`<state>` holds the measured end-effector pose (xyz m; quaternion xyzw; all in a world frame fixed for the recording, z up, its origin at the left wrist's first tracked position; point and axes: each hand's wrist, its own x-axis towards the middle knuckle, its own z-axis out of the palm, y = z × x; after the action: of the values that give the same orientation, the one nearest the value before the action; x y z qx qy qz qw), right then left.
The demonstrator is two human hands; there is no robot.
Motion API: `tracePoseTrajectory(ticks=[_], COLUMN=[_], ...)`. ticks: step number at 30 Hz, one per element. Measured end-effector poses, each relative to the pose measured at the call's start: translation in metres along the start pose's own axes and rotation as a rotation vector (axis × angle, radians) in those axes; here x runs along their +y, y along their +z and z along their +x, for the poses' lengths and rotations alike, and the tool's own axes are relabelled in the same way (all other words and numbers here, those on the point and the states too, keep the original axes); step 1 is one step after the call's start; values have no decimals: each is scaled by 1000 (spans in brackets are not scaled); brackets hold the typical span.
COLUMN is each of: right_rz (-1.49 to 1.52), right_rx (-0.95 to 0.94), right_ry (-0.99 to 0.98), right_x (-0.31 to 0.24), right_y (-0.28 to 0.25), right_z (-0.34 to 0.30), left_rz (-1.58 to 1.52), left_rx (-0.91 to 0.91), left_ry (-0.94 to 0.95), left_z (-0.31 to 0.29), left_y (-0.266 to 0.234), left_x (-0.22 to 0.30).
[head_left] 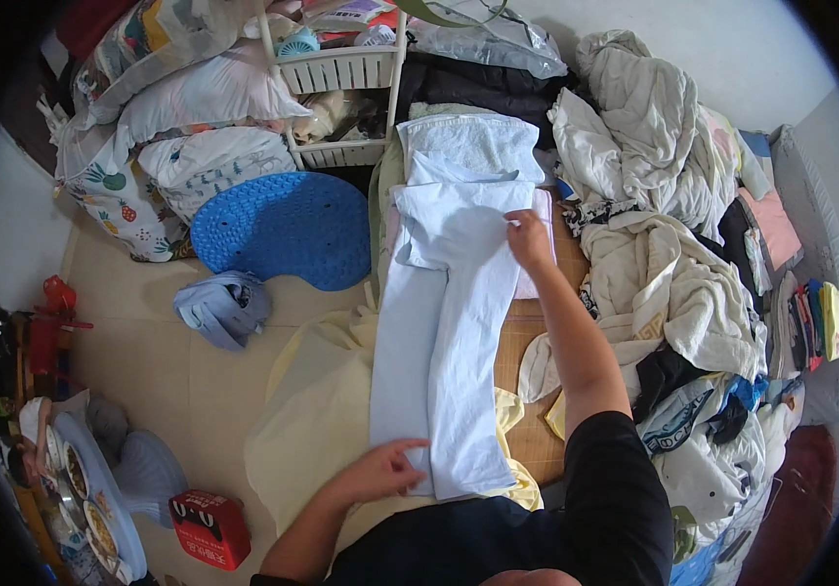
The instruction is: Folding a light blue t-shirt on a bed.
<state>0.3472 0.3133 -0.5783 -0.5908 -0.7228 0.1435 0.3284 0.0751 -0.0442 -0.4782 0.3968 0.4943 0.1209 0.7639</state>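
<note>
Light blue trousers (468,322) lie lengthwise in front of me, waistband away from me and legs toward my body. One leg laps partly over the other. Up at the right side near the waist, my right hand (531,241) has its fingers closed on the fabric's edge. My left hand (385,471) is down by the leg hems at the left, fingers apart and stretched over the cloth, gripping nothing. Beyond the waistband lies another folded pale blue garment (478,140). Pale yellow cloth (317,391) spreads beneath the trousers to the left.
Rumpled cream bedding and clothes (669,283) are heaped on the right. At left sit a blue bumpy mat (283,227), a crumpled blue garment (224,308), a red box (209,528) and a blue table (119,513) with dishes. Behind are stuffed bags (209,98) and a white rack (341,70).
</note>
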Motion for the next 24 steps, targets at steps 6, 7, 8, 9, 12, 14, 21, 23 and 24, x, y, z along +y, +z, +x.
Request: tracePoseTrajectory(ticks=[6, 7, 8, 9, 12, 14, 21, 23, 24], right_rz=[-56, -55, -102, -146, -143, -161, -439, -469, -559], right_rx=[71, 75, 3, -70, -168, -180, -550, -490, -531], right_ry=[57, 58, 38, 17, -19, -108, -110, -104, -124], right_x=[38, 40, 44, 46, 57, 64, 67, 67, 66], right_y=[-28, -29, -31, -32, -31, -28, -36, -41, -42], right_z=[50, 59, 68, 75, 92, 105, 123, 128, 133], left_rz=[110, 74, 38, 41, 31, 176, 369, 451, 449], left_rx=[535, 580, 622, 621, 678, 792, 899, 897, 900], left_ry=[396, 415, 433, 433, 327, 496, 365, 390, 385], left_z=[97, 118, 137, 152, 198, 233, 258, 258, 258], left_y=[-89, -101, -110, -117, -136, -151, -151, -155, -156], left_x=[20, 30, 41, 53, 76, 73, 92, 88, 86])
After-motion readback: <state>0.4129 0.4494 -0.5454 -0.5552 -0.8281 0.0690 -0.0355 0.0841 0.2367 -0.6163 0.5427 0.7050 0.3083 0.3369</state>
